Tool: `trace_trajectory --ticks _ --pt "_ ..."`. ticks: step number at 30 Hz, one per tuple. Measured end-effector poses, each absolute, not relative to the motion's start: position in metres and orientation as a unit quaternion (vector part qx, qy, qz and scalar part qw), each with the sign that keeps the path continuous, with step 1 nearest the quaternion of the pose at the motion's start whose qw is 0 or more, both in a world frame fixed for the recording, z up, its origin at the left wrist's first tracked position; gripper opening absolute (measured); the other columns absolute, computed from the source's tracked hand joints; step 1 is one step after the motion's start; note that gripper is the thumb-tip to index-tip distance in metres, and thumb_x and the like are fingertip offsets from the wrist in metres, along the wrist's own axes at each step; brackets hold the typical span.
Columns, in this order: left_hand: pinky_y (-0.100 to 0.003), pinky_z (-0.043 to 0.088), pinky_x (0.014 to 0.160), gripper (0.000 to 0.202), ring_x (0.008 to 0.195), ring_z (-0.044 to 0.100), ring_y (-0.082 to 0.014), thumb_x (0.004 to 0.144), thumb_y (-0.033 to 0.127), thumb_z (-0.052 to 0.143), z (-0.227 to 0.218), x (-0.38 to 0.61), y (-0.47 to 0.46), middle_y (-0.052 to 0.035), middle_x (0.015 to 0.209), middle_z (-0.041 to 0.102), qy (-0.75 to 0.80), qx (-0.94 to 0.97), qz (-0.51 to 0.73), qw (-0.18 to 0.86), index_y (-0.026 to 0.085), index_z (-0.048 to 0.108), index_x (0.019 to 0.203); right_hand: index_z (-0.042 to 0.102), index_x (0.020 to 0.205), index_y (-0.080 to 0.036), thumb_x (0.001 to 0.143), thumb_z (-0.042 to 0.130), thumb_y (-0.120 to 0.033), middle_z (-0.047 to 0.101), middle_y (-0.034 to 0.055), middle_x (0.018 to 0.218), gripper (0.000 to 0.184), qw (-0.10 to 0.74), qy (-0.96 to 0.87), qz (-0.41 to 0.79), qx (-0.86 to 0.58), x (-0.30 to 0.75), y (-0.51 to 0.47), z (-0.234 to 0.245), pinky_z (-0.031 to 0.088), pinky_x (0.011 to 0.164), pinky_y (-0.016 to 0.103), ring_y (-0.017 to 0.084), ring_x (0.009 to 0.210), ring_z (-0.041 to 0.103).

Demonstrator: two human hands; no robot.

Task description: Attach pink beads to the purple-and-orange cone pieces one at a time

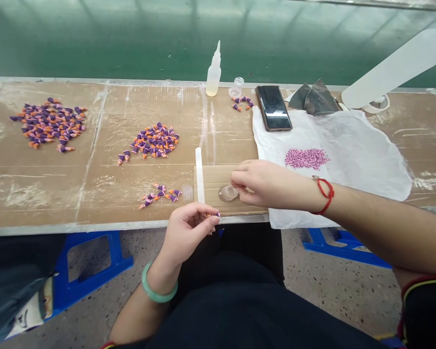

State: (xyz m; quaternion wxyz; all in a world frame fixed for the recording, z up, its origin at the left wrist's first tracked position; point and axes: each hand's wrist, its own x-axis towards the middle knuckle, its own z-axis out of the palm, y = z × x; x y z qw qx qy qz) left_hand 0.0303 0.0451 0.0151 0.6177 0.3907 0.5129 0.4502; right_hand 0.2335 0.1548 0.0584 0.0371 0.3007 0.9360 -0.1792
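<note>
My left hand (189, 228) hovers at the table's near edge and pinches a small purple and orange cone piece (212, 214) between thumb and fingers. My right hand (265, 184) reaches in from the right, its fingertips pinched together at a small clear round dish (227, 193) on a cardboard pad (218, 177). Whether those fingers hold anything is hidden. A white stick (199, 174) lies along the pad's left side. A small cluster of cone pieces (162, 194) lies just left of it.
Two larger heaps of cone pieces (153, 141) (49, 123) lie to the left. A squeeze bottle (213, 72), a clear cap (236, 87), a phone (273, 107) and pink beads (306, 158) on a white sheet (356, 145) sit further back. Blue stools (90, 271) stand below.
</note>
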Motion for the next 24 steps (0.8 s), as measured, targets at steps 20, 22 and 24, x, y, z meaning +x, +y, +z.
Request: trace_trajectory --ticks 20,22,24 --pt "-0.014 0.064 0.062 0.017 0.064 0.077 -0.0115 0.078 0.015 0.084 0.04 0.059 0.036 0.0013 0.08 0.081 0.387 0.362 0.589 0.61 0.028 0.083 0.09 0.055 0.081 -0.02 0.09 0.061 -0.028 0.069 0.0016 0.082 0.014 -0.16 0.579 -0.716 0.356 0.239 0.103 0.09 0.052 0.069 0.025 0.014 0.08 0.065" --pt "-0.015 0.064 0.061 0.016 0.063 0.077 -0.0121 0.078 0.016 0.085 0.041 0.06 0.036 0.0006 0.08 0.081 0.39 0.368 0.592 0.602 0.028 0.083 0.089 0.055 0.08 -0.02 0.089 0.061 -0.03 0.069 0.0017 0.08 0.014 -0.158 0.593 -0.704 0.357 0.239 0.102 0.091 0.05 0.067 0.025 0.014 0.078 0.064" --pt "-0.017 0.065 0.06 0.015 0.062 0.076 -0.0131 0.077 0.017 0.086 0.041 0.06 0.036 -0.0006 0.079 0.081 0.397 0.375 0.594 0.591 0.026 0.083 0.089 0.055 0.08 -0.021 0.09 0.058 -0.031 0.068 0.0019 0.08 0.015 -0.156 0.611 -0.687 0.36 0.24 0.102 0.092 0.049 0.065 0.026 0.014 0.076 0.062"
